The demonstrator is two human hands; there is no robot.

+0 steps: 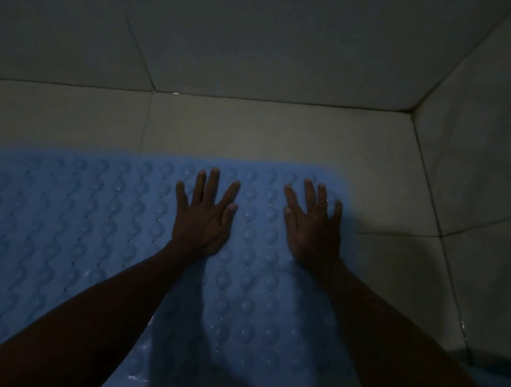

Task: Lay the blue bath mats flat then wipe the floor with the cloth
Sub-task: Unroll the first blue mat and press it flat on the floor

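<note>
The bath mat [76,232] is light blue, covered with rows of small round bumps in a regular pattern. The floor [257,130] has pale grey tiles with thin dark lines between them.

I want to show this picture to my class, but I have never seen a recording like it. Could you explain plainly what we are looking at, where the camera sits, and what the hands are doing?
There is no machine here, only a person. The single picture comes from a camera worn on the head, looking forward and down. Both arms reach out, and the left hand and right hand press flat, fingers spread, on a blue bath mat covered in round bumps. The mat lies on a pale tiled floor near a wall corner. Neither hand holds anything. The light is dim, and no cloth is in view.
</note>
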